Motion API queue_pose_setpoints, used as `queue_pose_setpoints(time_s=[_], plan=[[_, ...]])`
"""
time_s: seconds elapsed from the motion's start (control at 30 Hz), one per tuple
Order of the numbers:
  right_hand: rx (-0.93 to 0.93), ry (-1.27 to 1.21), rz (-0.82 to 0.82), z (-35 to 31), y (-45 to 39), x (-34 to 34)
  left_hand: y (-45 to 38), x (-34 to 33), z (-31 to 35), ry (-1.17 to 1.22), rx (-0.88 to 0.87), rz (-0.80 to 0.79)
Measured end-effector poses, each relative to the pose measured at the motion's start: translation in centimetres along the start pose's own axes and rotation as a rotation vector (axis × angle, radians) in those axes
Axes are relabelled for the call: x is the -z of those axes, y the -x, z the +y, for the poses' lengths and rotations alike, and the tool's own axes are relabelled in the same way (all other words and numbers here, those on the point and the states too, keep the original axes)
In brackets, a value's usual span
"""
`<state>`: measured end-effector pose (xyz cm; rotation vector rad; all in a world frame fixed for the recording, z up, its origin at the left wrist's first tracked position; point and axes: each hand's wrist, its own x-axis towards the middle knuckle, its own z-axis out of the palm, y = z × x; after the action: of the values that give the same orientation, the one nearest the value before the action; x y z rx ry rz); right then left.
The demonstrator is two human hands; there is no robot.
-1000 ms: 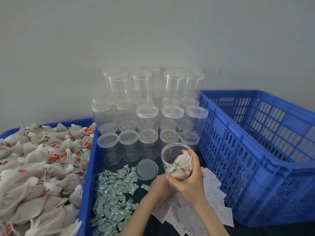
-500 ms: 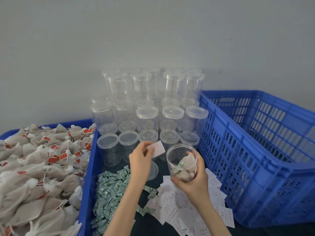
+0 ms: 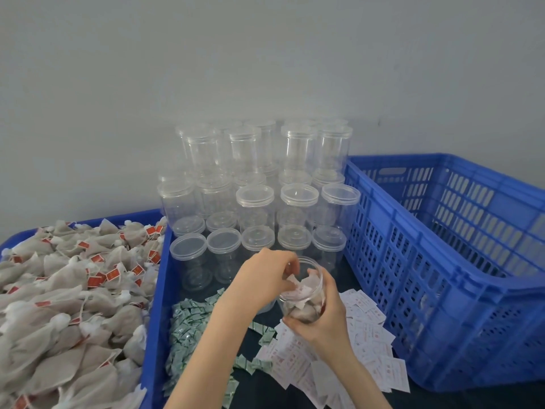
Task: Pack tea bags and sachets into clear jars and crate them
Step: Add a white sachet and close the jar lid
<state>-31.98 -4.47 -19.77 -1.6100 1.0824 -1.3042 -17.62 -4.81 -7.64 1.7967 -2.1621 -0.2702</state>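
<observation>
The blue slatted crate (image 3: 442, 261) stands on the right, open side up and nothing visible in it, probably so that finished jars can be dropped in without a reach. On the left a blue tray (image 3: 156, 290) brims with mesh tea bags (image 3: 73, 305) carrying red tags, heaped close for quick grabbing. Against the far wall the stack of lidded clear jars (image 3: 259, 184) rises in tiers, the nearest row within arm's length. On the dark surface in front lie two loose supplies: green sachets (image 3: 191, 326) in a pile at near centre and white paper slips (image 3: 354, 343) fanned out to their right, each sort kept apart so one of each can be picked.

The open jar (image 3: 303, 290) is held up between these, already holding tea bags. The right hand (image 3: 321, 320) wraps its lower wall to steady it and tilt the mouth. The left hand (image 3: 265, 276) sits at the rim, fingertips pinched together on a white slip (image 3: 298, 289), seemingly tucking it inside.
</observation>
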Motion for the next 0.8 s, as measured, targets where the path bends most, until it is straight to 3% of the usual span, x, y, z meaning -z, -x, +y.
queue_pose_setpoints(time_s=[0.17,0.3,0.5,0.7,0.8], plan=[[0.020,-0.007,0.007,-0.5,-0.1,0.3,0.4,0.0,0.6,-0.147,-0.045,0.052],[0.052,-0.002,0.023,-1.3,-0.7,0.7,1.4,0.4,-0.1,0.154,-0.106,0.312],[0.053,-0.014,-0.050,-2.9,-1.5,0.7,2.6,-0.4,-2.2,0.776,-0.030,-0.041],[0.000,-0.026,-0.233,-5.3,-1.9,1.4,3.2,-0.6,-2.4,0.771,0.037,0.144],[0.026,-0.005,-0.192,-7.5,-2.6,2.1,3.5,-0.6,-2.1,0.717,0.063,0.229]])
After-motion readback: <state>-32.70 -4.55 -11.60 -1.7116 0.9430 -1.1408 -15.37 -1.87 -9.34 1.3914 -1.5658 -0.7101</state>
